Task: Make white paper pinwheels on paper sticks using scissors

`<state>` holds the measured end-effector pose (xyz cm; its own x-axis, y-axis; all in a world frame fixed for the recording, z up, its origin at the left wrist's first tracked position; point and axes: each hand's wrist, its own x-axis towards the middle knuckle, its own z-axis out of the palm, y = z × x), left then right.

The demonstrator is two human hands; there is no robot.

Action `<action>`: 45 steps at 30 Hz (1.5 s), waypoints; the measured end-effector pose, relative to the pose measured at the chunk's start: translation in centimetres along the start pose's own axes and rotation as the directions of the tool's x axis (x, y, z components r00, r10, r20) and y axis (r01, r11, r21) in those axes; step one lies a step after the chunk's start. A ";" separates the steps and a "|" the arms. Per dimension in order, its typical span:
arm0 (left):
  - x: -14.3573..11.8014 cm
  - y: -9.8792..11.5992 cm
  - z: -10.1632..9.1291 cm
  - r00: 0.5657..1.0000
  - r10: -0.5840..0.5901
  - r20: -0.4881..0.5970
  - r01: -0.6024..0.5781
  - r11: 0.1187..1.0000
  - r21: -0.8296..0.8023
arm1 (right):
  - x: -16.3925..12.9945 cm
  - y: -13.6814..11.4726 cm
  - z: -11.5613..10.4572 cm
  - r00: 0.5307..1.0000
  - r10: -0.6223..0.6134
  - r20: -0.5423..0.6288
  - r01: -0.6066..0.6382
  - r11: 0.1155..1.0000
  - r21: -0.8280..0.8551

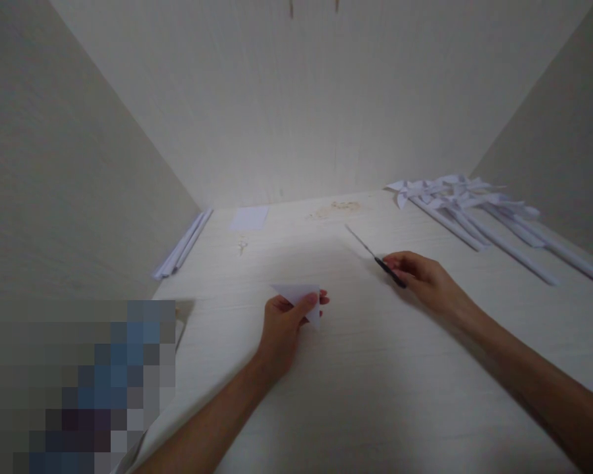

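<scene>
left hand [282,324] pinches a folded white paper triangle [300,297] above the pale wooden worktop [375,382]; right hand [425,280] grips black-handled steel scissors [375,258] (blades lying on the worktop).

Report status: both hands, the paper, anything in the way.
Left hand grips folded paper triangle. Right hand on scissors, lying on table. Nothing between them.

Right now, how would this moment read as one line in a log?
left hand: holds folded paper triangle | right hand: on scissors, flat on table | far right: paper pinwheels
</scene>
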<state>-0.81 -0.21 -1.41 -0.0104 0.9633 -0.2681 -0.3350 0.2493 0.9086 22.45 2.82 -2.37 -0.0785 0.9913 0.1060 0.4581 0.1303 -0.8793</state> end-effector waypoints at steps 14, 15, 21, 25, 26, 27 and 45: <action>-0.8 0.2 0.8 0.998 -0.045 -0.042 0.040 0.991 -0.125 | -4.6 -4.0 5.5 0.913 -0.003 0.408 -0.184 0.890 0.418; -1.0 0.2 0.8 0.998 -0.058 -0.036 0.053 0.990 -0.127 | -4.8 -4.2 5.6 0.911 -0.002 0.413 -0.187 0.890 0.416; -1.3 0.4 1.1 0.996 -0.079 -0.030 0.073 0.986 -0.153 | -5.1 -4.6 5.6 0.892 -0.012 0.451 -0.221 0.860 0.460; -1.3 0.4 1.2 0.996 -0.076 -0.038 0.068 0.982 -0.177 | -5.2 -4.2 5.6 0.888 -0.032 0.459 -0.203 0.868 0.453; -1.4 0.4 1.2 0.996 -0.076 -0.042 0.067 0.981 -0.180 | -5.2 -4.2 5.6 0.889 -0.031 0.457 -0.202 0.868 0.453; -1.4 0.4 1.2 0.996 -0.075 -0.044 0.066 0.981 -0.181 | -5.2 -4.2 5.7 0.890 -0.028 0.455 -0.204 0.869 0.452; -1.2 0.1 0.9 0.996 -0.083 -0.039 0.076 0.986 -0.147 | -5.5 -4.2 5.9 0.906 -0.013 0.423 -0.177 0.897 0.405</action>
<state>0.04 -1.26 -0.73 -0.0194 0.9348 -0.3546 -0.4697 0.3045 0.8287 15.69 -3.31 -1.98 -0.4510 0.8881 -0.0891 0.0658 -0.0665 -0.9956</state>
